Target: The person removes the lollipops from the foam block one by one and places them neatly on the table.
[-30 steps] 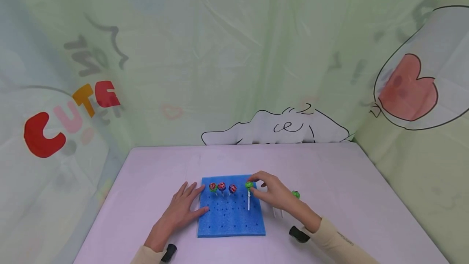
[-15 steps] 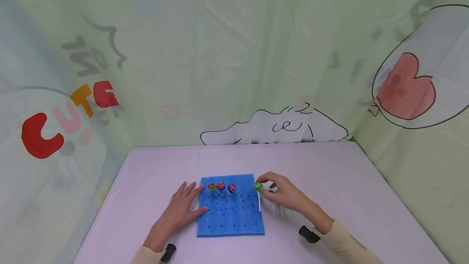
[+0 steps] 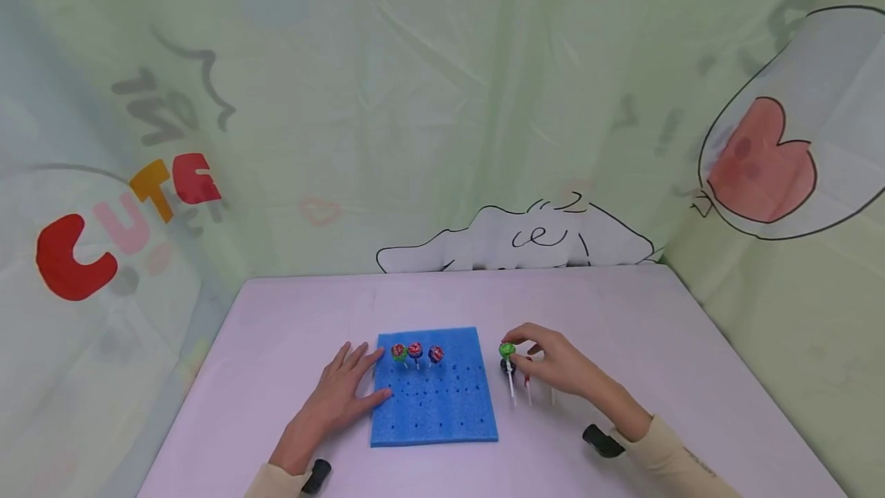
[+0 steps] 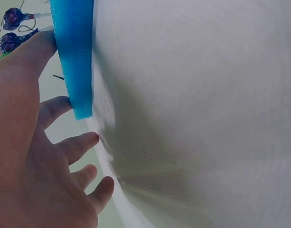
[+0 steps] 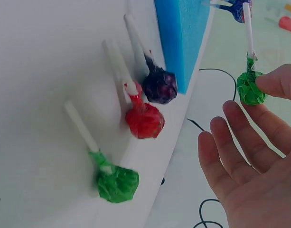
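Observation:
My right hand (image 3: 563, 363) pinches a green-wrapped lollipop (image 5: 250, 89) by its candy head between thumb and forefinger; in the head view its white stick points down. It is to the right of a blue foam board (image 3: 432, 410) dotted with small holes. Spread fingers of my left hand (image 3: 337, 390) rest at the board's left edge. Three lollipops stand upright in the board's back rows: a red-and-green one (image 3: 399, 352), a red-and-purple one (image 3: 415, 350) and another purplish one (image 3: 435, 354).
On the table (image 3: 304, 313) right of the board lie a dark purple lollipop (image 5: 160, 86), a red lollipop (image 5: 145, 120) and another green lollipop (image 5: 117, 184). My right hand partly hides them in the head view. A printed curtain (image 3: 415, 98) hangs behind the table.
The right hand has moved rightward with the green lollipop, from over the board's right part to beside the lollipops lying on the table. The left hand stays at the board's edge.

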Tool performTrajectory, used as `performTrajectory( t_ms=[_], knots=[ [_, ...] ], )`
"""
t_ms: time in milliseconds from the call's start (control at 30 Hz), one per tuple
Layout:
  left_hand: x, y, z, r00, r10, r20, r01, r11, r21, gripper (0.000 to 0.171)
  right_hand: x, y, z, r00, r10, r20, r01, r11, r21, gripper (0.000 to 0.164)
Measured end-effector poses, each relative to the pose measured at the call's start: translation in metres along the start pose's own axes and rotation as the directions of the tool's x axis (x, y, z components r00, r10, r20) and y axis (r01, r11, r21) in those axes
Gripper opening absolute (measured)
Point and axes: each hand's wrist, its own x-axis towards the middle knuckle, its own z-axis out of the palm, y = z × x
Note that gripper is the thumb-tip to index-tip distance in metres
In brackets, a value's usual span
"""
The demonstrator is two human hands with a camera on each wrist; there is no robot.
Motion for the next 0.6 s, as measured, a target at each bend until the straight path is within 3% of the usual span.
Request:
performTrajectory(
  t_ms=[333, 600],
  knots=[
    [0.001, -0.002, 0.002, 1.000, 0.001, 0.001, -0.001, 1.000, 0.007, 0.080, -0.010, 0.018, -0.010, 1.000, 0.007, -0.027, -0.008, 1.000, -0.029, 0.027],
    [0.000, 0.000, 0.001, 1.000, -0.004, 0.004, 0.004, 1.000, 0.003, 0.079, -0.016, 0.029, -0.021, 0.997, 0.066, -0.025, -0.067, 0.996, -0.053, 0.028]
  ],
)
